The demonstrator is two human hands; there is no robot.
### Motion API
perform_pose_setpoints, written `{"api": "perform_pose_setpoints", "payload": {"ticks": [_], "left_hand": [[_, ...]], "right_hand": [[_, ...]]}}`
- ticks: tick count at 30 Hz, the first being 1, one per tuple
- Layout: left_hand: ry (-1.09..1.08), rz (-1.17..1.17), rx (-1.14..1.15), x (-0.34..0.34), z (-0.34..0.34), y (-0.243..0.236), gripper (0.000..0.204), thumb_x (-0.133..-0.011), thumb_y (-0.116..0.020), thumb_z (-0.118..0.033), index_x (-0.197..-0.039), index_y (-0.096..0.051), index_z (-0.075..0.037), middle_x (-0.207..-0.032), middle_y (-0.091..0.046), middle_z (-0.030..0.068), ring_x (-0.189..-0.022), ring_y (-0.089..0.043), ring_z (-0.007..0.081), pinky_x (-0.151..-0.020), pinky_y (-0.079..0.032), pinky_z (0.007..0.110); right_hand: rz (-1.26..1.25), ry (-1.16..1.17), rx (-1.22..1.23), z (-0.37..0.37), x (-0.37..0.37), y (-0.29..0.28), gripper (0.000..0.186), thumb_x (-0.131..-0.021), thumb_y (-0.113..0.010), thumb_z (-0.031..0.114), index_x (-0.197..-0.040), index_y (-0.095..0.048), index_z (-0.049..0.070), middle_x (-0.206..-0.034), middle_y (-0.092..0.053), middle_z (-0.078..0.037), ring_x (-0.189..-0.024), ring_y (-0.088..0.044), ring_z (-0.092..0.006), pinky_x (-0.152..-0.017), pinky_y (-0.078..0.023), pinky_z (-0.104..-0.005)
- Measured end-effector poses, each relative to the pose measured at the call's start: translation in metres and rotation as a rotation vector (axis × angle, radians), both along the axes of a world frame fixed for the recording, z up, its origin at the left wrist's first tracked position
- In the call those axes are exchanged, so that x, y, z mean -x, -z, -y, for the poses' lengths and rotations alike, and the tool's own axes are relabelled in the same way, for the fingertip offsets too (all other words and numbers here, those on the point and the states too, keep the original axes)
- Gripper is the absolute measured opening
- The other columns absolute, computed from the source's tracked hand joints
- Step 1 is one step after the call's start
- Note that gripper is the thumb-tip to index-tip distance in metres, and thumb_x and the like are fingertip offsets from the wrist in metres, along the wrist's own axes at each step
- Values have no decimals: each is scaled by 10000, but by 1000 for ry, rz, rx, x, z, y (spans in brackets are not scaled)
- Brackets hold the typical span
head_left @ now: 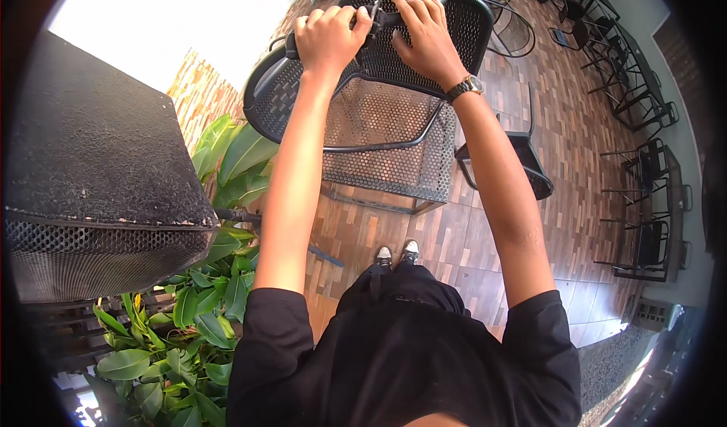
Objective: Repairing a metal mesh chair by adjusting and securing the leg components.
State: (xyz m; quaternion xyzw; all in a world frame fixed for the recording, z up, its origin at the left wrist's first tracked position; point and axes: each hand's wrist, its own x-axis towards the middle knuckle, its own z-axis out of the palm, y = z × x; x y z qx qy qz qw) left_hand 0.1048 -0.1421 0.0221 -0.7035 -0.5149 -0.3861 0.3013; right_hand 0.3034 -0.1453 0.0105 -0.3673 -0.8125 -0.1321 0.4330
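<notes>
Brown plank-patterned floor [575, 109]. Dark fitting [384, 20] at twelve o'clock: left hand [331, 39] fingers wrapped around it; right hand [428, 41] grip cannot be determined. Advised: brace left, adjust right gently.

left hand [330, 39]: curled over black bar-shaped part [389, 20]
right hand [428, 39]: fingers at its right end
nearby: black mesh chair [466, 27], dark perforated-metal bench [425, 171]

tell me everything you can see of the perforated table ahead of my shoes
The perforated table looks like dark metal, its flat top full of small round holes through which brown shows. A slim, dark lower frame shows beneath its near edge. It stands upright on the wood-patterned floor. A black tubular chair overlaps its top, hiding the far part; contact is unclear.
</notes>
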Motion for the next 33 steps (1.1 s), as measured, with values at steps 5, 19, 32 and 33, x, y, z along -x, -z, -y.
{"api": "perform_pose_setpoints", "payload": {"ticks": [5,19,32,33], "left_hand": [[-45,36,-13,18,-2,11,352,-933,-588,-375,-729,-736,-130,-784,-725,17,-750,-662,271,-843,-438,459],[168,226,-93,-34,0,15,269,-998,-602,-356,-929,-750,-142,-943,-730,-35,-934,-641,214,-980,-368,432],[853,866,187,-216,-17,-20,339,-1035,-605,-273,-1000,-731,40,-796,-687,-16,-706,-575,83,-685,-488,243],[928,1041,363,-233,-22,-17,344,-1048,-562,-275,-981,-731,17,-807,-692,3,-735,-600,97,-701,-493,257]], "right_hand": [[-3,48,6,0,14,4,581,-816,-699,157,-1374,-546,100,-1242,-554,-118,-1301,-443,-327,-1207,-261,-520],[-71,94,75,5,22,16,567,-789,-641,207,-1305,-545,-6,-1397,-531,-179,-1427,-337,-425,-1220,-217,-568],[-880,-500,436,6,-115,3,790,-903,-480,74,-1630,-172,55,-1329,-523,-66,-1024,-526,-104,-928,-438,-237],[-926,-472,482,1,-130,5,778,-929,-531,124,-1624,-188,56,-1350,-537,-94,-1091,-550,-129,-973,-446,-268]]}}
